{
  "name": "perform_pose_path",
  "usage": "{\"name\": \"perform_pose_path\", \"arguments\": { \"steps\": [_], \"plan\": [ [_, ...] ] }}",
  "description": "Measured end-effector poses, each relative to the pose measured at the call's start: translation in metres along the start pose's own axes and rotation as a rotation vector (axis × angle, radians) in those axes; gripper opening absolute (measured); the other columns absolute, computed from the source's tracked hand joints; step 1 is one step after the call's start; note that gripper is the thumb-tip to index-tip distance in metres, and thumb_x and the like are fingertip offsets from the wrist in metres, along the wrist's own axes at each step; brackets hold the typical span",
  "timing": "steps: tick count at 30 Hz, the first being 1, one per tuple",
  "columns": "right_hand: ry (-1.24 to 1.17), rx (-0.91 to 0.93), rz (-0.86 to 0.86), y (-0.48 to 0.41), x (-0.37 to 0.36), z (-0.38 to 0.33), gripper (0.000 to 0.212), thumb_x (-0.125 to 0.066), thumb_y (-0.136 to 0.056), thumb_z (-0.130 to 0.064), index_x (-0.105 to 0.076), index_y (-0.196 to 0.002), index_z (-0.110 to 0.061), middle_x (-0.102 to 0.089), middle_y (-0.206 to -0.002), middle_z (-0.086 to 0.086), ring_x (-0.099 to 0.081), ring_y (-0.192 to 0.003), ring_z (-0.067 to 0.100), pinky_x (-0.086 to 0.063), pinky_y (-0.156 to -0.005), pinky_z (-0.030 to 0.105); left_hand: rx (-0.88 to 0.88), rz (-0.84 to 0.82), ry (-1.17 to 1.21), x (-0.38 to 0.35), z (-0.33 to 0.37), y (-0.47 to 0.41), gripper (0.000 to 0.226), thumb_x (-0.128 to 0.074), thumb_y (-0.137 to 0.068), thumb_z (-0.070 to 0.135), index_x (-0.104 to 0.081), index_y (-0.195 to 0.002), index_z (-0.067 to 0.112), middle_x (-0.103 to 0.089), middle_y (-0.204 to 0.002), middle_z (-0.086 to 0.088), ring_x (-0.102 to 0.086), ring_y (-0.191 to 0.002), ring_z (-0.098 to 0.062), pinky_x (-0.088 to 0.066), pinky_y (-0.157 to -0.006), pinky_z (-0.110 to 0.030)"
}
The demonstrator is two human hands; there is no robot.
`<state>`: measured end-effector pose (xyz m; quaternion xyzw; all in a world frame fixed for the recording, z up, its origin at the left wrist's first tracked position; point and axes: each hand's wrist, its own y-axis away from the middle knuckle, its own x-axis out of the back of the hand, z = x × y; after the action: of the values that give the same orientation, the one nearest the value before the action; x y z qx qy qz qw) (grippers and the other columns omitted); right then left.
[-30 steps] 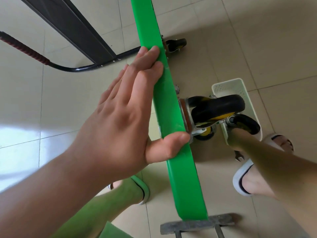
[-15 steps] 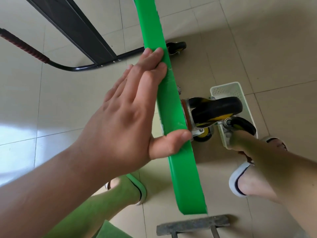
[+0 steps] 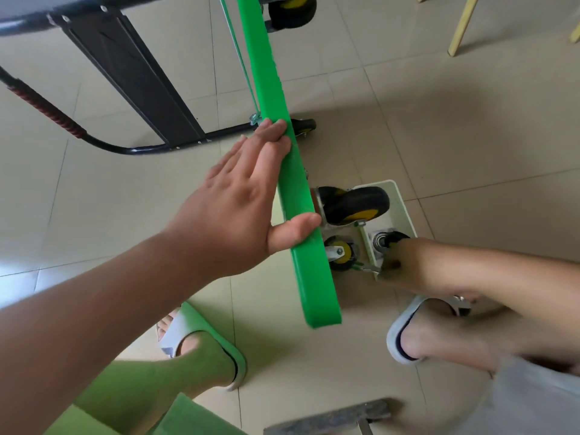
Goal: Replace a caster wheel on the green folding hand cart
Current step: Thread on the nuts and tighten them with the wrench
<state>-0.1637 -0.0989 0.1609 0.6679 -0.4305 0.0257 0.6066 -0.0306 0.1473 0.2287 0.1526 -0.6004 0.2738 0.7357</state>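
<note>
L hand (image 3: 232,215) lay flat on green cart deck (image 3: 317,287), thumb across its edge, bracing, not clenched; R hand (image 3: 398,259), right of that thumb, reached into white basket (image 3: 405,211), grasp unclear; caster (image 3: 354,204) sat mounted just beyond thumb; swap prob. unfinished.

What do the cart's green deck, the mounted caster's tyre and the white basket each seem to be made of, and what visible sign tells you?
Green deck: probably moulded plastic, smooth semi-gloss, uniform colour, rounded edges.
Caster tyre: likely rubber, matt black with a soft sheen.
White basket: seemingly plastic, thin pale wall with rounded corners.
</note>
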Motion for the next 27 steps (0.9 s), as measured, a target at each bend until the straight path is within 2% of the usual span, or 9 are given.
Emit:
{"name": "perform_pose_path", "arguments": {
  "steps": [1,3,5,7,9,11,13,20,27],
  "plan": [
    [-0.107,0.037,0.018,0.015,-0.003,-0.001,0.032,-0.058,-0.100,-0.035,-0.057,-0.072,-0.019,-0.054,-0.071,0.002,-0.046,-0.062,0.015,-0.036,-0.050,0.017,0.002,-0.001,0.006,0.001,0.000,0.000,0.102,-0.035,-0.095,0.079,-0.033,-0.157,-0.002,-0.026,-0.170,-0.017,-0.020,-0.161,-0.030,-0.016,-0.131,-0.044],
    [-0.340,0.086,0.038,0.043,-0.007,-0.005,0.029,-0.059,-0.100,-0.031,-0.063,-0.074,-0.017,-0.062,-0.065,0.001,-0.056,-0.057,0.017,-0.050,-0.052,0.027,-0.001,-0.007,-0.004,0.000,0.000,0.000,0.102,-0.035,-0.096,0.079,-0.033,-0.157,-0.003,-0.026,-0.170,-0.017,-0.021,-0.161,-0.031,-0.018,-0.131,-0.049],
    [-0.444,0.157,0.066,0.054,-0.013,-0.004,0.021,-0.060,-0.100,-0.033,-0.069,-0.086,-0.021,-0.073,-0.072,-0.002,-0.065,-0.063,0.015,-0.056,-0.052,0.033,-0.001,-0.011,-0.001,0.000,0.000,0.000,0.102,-0.034,-0.095,0.079,-0.033,-0.156,-0.003,-0.026,-0.170,-0.017,-0.021,-0.161,-0.031,-0.021,-0.131,-0.052],
    [-0.471,0.257,0.136,0.060,-0.019,-0.010,0.012,-0.062,-0.100,-0.035,-0.071,-0.093,-0.029,-0.076,-0.083,-0.008,-0.062,-0.058,0.002,-0.044,-0.043,0.016,0.003,-0.010,0.003,-0.001,-0.001,0.000,0.103,-0.034,-0.095,0.080,-0.033,-0.157,-0.002,-0.026,-0.171,-0.016,-0.020,-0.161,-0.029,-0.021,-0.131,-0.051],
    [-0.512,0.342,0.180,0.056,-0.026,-0.017,0.011,-0.063,-0.100,-0.036,-0.071,-0.092,-0.038,-0.076,-0.090,-0.013,-0.064,-0.066,-0.004,-0.048,-0.051,0.015,0.011,-0.021,0.003,-0.001,-0.001,0.000,0.104,-0.033,-0.095,0.081,-0.032,-0.158,-0.002,-0.025,-0.171,-0.016,-0.019,-0.162,-0.028,-0.020,-0.132,-0.049],
    [-0.533,0.381,0.229,0.046,-0.032,-0.025,0.010,-0.061,-0.100,-0.040,-0.071,-0.097,-0.041,-0.076,-0.093,-0.012,-0.070,-0.083,0.005,-0.058,-0.080,0.038,0.010,-0.033,-0.007,-0.001,-0.001,0.000,0.106,-0.029,-0.095,0.083,-0.031,-0.158,-0.002,-0.024,-0.172,-0.016,-0.018,-0.162,-0.027,-0.019,-0.132,-0.048],
    [-0.574,0.406,0.230,0.037,-0.040,-0.029,0.012,-0.061,-0.099,-0.043,-0.070,-0.106,-0.041,-0.076,-0.096,-0.010,-0.071,-0.094,0.016,-0.056,-0.090,0.052,0.009,-0.038,-0.014,-0.001,-0.001,0.000,0.107,-0.028,-0.095,0.084,-0.031,-0.159,-0.002,-0.024,-0.172,-0.016,-0.018,-0.162,-0.027,-0.019,-0.131,-0.046],
    [-0.676,0.476,0.214,0.025,-0.047,-0.028,0.014,-0.061,-0.100,-0.039,-0.071,-0.108,-0.034,-0.076,-0.097,-0.002,-0.070,-0.097,0.026,-0.055,-0.090,0.058,-0.005,-0.026,-0.001,-0.001,-0.001,0.000,0.103,-0.031,-0.096,0.082,-0.032,-0.157,-0.001,-0.024,-0.171,-0.015,-0.021,-0.161,-0.029,-0.019,-0.128,-0.043],
    [-0.735,0.471,0.208,0.017,-0.043,-0.028,0.029,-0.061,-0.091,-0.055,-0.071,-0.111,-0.038,-0.076,-0.102,0.003,-0.070,-0.100,0.035,-0.055,-0.089,0.064,-0.013,-0.015,0.012,-0.001,-0.001,0.000,0.102,-0.033,-0.096,0.081,-0.033,-0.156,-0.002,-0.027,-0.169,-0.017,-0.023,-0.160,-0.031,-0.023,-0.128,-0.047]
  ]
}}
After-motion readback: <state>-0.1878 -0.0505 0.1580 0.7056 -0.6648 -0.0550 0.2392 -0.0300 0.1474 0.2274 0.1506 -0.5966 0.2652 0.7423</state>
